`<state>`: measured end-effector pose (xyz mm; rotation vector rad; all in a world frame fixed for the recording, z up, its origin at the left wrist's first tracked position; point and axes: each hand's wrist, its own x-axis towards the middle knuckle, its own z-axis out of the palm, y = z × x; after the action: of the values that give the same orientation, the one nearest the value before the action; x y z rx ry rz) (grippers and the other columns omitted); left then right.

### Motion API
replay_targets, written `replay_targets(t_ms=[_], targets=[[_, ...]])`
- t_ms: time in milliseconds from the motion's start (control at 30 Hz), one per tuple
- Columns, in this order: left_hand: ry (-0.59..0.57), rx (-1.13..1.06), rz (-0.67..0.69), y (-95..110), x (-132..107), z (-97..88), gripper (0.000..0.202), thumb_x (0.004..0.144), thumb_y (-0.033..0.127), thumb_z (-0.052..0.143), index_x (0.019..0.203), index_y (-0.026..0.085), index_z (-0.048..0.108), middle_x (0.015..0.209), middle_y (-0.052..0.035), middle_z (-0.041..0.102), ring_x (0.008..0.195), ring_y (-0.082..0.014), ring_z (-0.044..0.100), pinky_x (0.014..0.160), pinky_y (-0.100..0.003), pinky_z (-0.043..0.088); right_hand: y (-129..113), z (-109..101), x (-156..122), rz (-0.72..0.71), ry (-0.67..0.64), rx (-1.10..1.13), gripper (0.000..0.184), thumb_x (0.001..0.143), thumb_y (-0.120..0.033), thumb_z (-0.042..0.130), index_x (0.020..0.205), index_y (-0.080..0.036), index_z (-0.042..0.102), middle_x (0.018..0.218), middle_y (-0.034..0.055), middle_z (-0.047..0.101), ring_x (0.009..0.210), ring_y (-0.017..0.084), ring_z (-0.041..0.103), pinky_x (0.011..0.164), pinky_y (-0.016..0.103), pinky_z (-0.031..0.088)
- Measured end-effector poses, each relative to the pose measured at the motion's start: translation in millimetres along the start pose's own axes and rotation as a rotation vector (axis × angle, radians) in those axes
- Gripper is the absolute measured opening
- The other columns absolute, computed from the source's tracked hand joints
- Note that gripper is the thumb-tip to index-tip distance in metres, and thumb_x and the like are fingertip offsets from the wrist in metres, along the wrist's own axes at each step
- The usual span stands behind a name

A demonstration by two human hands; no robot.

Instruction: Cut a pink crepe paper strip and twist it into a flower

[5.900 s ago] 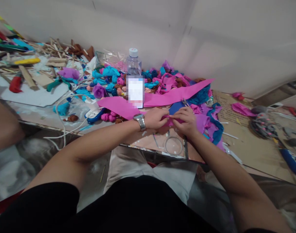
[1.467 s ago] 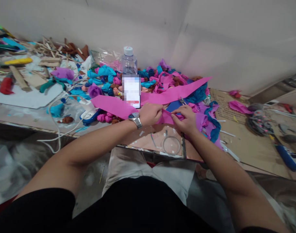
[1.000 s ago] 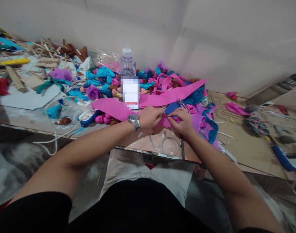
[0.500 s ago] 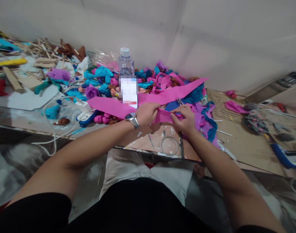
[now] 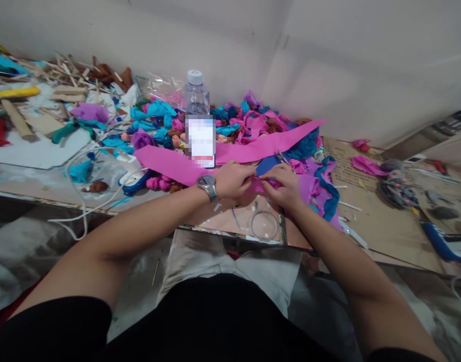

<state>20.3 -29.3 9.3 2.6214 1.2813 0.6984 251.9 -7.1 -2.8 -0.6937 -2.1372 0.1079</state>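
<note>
Between my two hands is a strip of bright pink crepe paper [image 5: 257, 185], pinched at its upper edge. My left hand [image 5: 235, 180], with a metal watch [image 5: 208, 186] on the wrist, is closed on it from the left. From the right my right hand [image 5: 281, 185] grips it between thumb and fingers, very near the left fingertips. A long pink paper strip [image 5: 170, 163] stretches out to the left past my wrist. Another pink strip [image 5: 268, 145] lies behind my hands. Scissors [image 5: 281, 157] lie just beyond my right hand, partly on blue paper [image 5: 266, 165].
A phone with a lit screen [image 5: 202, 143] leans before a clear bottle [image 5: 197, 95]. Crumpled coloured paper [image 5: 158, 110] surrounds them. Wood scraps [image 5: 70, 75] are heaped at left. A white cable [image 5: 83, 201] hangs over the table edge. Printed cardboard [image 5: 351, 186] lies at right.
My hands have come closer together on the pink crepe paper. The right hand moved slightly left, and less of the held paper shows between them.
</note>
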Motion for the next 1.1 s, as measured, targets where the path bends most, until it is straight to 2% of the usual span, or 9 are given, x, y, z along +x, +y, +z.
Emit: replay_targets(t_ms=[167,267,400,533,700,900,1100], targets=[[0.034,0.026,-0.009,-1.8,-0.7,-3.5,0.036,0.099,0.024,0.045,0.116,0.021,0.077,0.105,-0.0075,0.082,0.086,-0.0234,0.073,0.086,-0.041,0.045,1.4,-0.6,0.3,0.034,0.024,0.005,0.008,0.093,-0.028,0.073,0.091,-0.028,0.081,0.085,0.0036,0.081,0.088,0.025,0.069,0.087,0.046,0.056],[0.037,0.04,0.04,-1.2,-0.7,-6.4,0.032,0.1,0.029,0.05,0.115,0.02,0.076,0.107,-0.0087,0.082,0.093,-0.0248,0.074,0.089,-0.041,0.044,2.9,0.1,-0.7,0.056,0.011,0.019,0.007,0.093,-0.031,0.074,0.092,-0.028,0.081,0.084,0.0039,0.08,0.088,0.026,0.069,0.085,0.045,0.057],[0.012,0.057,0.135,-1.0,2.1,-5.3,0.031,0.106,0.035,0.05,0.104,0.019,0.077,0.102,-0.0082,0.081,0.096,-0.0244,0.074,0.09,-0.041,0.042,2.3,2.2,-2.2,0.071,-0.009,0.008,0.008,0.092,-0.032,0.074,0.091,-0.028,0.081,0.084,0.0033,0.08,0.087,0.025,0.069,0.082,0.043,0.056],[0.024,0.059,0.129,-4.9,4.3,-1.2,0.033,0.108,0.032,0.048,0.097,0.02,0.077,0.098,-0.0068,0.081,0.091,-0.0222,0.074,0.087,-0.04,0.04,2.0,2.1,-2.1,0.095,-0.036,-0.013,0.007,0.09,-0.033,0.075,0.087,-0.028,0.08,0.081,0.0028,0.078,0.086,0.025,0.069,0.081,0.043,0.055],[0.091,0.093,0.027,-5.9,3.3,-4.3,0.029,0.106,0.033,0.052,0.099,0.019,0.077,0.098,-0.0075,0.082,0.091,-0.024,0.074,0.086,-0.04,0.041,4.2,-1.9,-0.3,0.135,-0.032,-0.003,0.009,0.089,-0.028,0.073,0.082,-0.025,0.078,0.079,0.0031,0.075,0.084,0.024,0.068,0.081,0.042,0.054],[0.125,0.127,-0.233,-0.8,2.6,-17.0,0.033,0.105,0.037,0.052,0.095,0.019,0.077,0.096,-0.0098,0.081,0.087,-0.0274,0.073,0.08,-0.041,0.042,4.1,-4.7,2.2,0.208,-0.006,-0.004,0.011,0.088,-0.028,0.072,0.08,-0.024,0.076,0.079,0.0044,0.076,0.081,0.024,0.067,0.08,0.042,0.053],[0.162,0.165,-0.307,-12.5,3.6,-16.9,0.034,0.105,0.037,0.047,0.097,0.02,0.076,0.096,-0.0107,0.081,0.081,-0.0269,0.07,0.077,-0.042,0.043,5.5,-5.4,2.2,0.227,0.005,-0.002,0.01,0.088,-0.027,0.072,0.078,-0.025,0.074,0.079,0.0035,0.077,0.081,0.024,0.068,0.082,0.043,0.055]])
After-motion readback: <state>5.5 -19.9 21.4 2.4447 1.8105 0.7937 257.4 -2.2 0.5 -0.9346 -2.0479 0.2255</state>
